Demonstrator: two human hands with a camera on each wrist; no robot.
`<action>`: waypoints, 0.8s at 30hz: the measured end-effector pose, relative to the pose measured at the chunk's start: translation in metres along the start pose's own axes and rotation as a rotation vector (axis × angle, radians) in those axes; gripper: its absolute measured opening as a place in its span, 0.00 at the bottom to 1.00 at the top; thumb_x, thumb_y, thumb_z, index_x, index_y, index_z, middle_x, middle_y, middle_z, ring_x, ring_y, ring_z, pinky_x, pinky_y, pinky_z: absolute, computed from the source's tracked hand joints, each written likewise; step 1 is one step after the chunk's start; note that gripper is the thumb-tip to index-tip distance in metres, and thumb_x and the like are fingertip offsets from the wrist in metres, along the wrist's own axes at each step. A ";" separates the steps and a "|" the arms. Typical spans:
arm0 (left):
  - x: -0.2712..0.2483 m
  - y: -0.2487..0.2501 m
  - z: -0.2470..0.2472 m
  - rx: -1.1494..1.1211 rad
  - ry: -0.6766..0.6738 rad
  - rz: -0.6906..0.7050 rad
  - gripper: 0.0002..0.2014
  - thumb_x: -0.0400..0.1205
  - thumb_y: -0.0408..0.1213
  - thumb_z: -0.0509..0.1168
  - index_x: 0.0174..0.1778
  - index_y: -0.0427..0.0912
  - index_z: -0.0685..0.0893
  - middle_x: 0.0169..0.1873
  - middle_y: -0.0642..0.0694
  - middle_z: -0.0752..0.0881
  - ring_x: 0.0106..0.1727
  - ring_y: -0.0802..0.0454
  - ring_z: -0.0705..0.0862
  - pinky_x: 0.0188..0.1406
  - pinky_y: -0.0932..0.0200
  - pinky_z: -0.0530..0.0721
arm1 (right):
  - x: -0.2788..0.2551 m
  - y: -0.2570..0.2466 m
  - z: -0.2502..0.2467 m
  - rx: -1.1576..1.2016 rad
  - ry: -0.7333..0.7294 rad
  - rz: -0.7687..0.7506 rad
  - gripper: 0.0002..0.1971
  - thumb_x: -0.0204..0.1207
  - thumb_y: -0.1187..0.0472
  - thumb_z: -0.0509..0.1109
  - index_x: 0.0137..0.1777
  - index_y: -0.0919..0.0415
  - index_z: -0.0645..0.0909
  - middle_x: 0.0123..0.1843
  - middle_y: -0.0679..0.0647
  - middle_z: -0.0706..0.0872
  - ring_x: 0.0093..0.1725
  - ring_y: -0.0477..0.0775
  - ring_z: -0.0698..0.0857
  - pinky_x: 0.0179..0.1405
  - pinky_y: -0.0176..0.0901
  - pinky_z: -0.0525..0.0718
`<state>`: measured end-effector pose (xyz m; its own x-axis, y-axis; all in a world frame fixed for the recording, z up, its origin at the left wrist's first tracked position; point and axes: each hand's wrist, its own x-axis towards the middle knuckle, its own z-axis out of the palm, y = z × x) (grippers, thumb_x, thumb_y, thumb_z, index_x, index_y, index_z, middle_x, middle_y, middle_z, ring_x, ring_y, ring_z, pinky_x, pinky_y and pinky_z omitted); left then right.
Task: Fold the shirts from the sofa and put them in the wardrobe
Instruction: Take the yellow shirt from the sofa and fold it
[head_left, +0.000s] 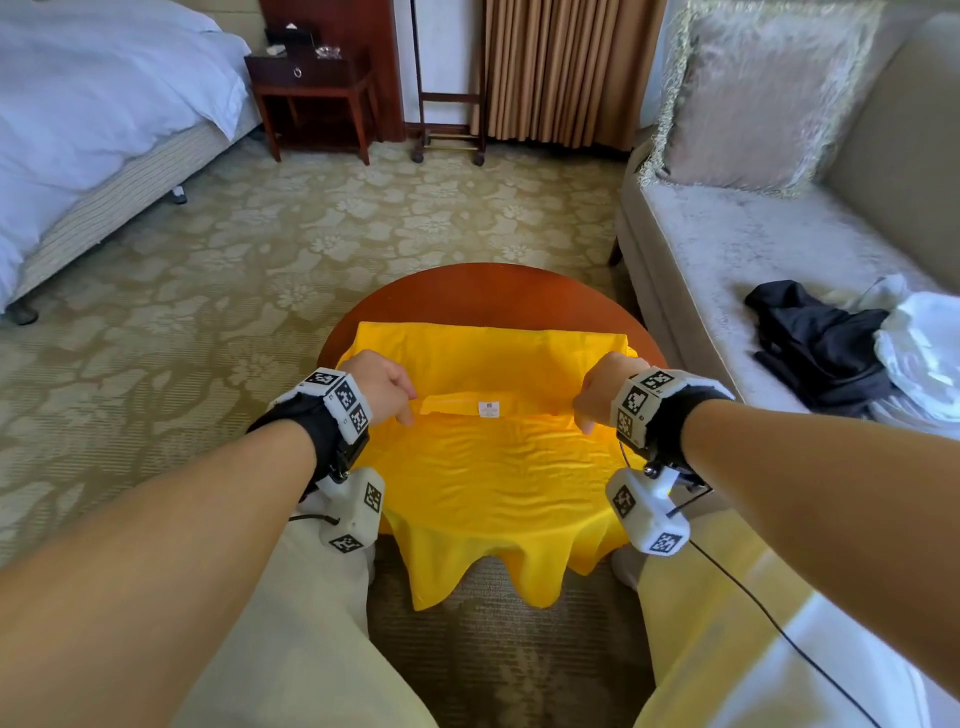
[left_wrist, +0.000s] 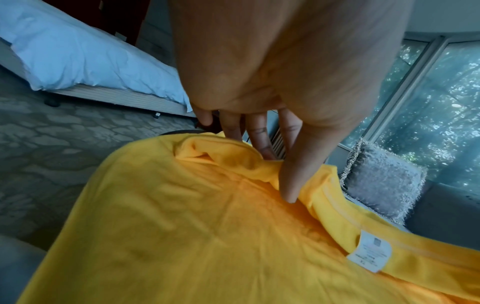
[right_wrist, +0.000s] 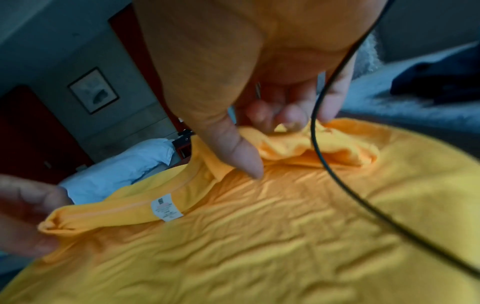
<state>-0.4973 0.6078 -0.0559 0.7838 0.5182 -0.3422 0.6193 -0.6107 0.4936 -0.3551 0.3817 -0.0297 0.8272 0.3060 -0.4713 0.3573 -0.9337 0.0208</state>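
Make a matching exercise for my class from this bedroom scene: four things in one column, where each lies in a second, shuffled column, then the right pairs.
Things:
1. yellow shirt
2. black garment
3. fringed cushion
4. white label

Places:
A. crumpled on the sofa seat
B. inside the shirt's collar
C. spread over the round table
D. propped at the sofa's far end

Pairs: 1-C, 2-A, 3-D, 4-B

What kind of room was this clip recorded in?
Likely a hotel bedroom: a made bed with a nightstand, a sofa with a fringed cushion, and patterned carpet.
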 end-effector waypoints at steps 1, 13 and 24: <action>-0.001 0.003 -0.001 0.065 -0.041 0.007 0.09 0.70 0.33 0.81 0.38 0.51 0.90 0.62 0.49 0.86 0.63 0.46 0.83 0.59 0.48 0.85 | -0.001 0.000 0.000 -0.105 -0.042 -0.014 0.20 0.65 0.50 0.80 0.53 0.59 0.87 0.44 0.53 0.87 0.40 0.54 0.85 0.36 0.44 0.86; 0.011 0.027 -0.006 0.209 -0.092 -0.044 0.17 0.80 0.55 0.70 0.42 0.42 0.82 0.44 0.45 0.82 0.43 0.45 0.81 0.44 0.53 0.81 | -0.009 0.020 -0.013 0.194 0.151 0.063 0.14 0.79 0.50 0.65 0.47 0.62 0.80 0.36 0.54 0.80 0.33 0.54 0.81 0.39 0.43 0.84; 0.054 -0.001 0.027 0.248 -0.123 0.014 0.45 0.79 0.56 0.70 0.87 0.51 0.52 0.86 0.49 0.42 0.87 0.44 0.46 0.81 0.43 0.64 | 0.058 0.004 0.057 0.072 -0.028 0.022 0.49 0.74 0.24 0.51 0.84 0.46 0.30 0.85 0.56 0.28 0.84 0.65 0.32 0.82 0.67 0.42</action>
<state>-0.4538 0.6200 -0.0963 0.7829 0.4415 -0.4383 0.5888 -0.7533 0.2929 -0.3305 0.3846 -0.1072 0.8217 0.2812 -0.4957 0.3066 -0.9513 -0.0314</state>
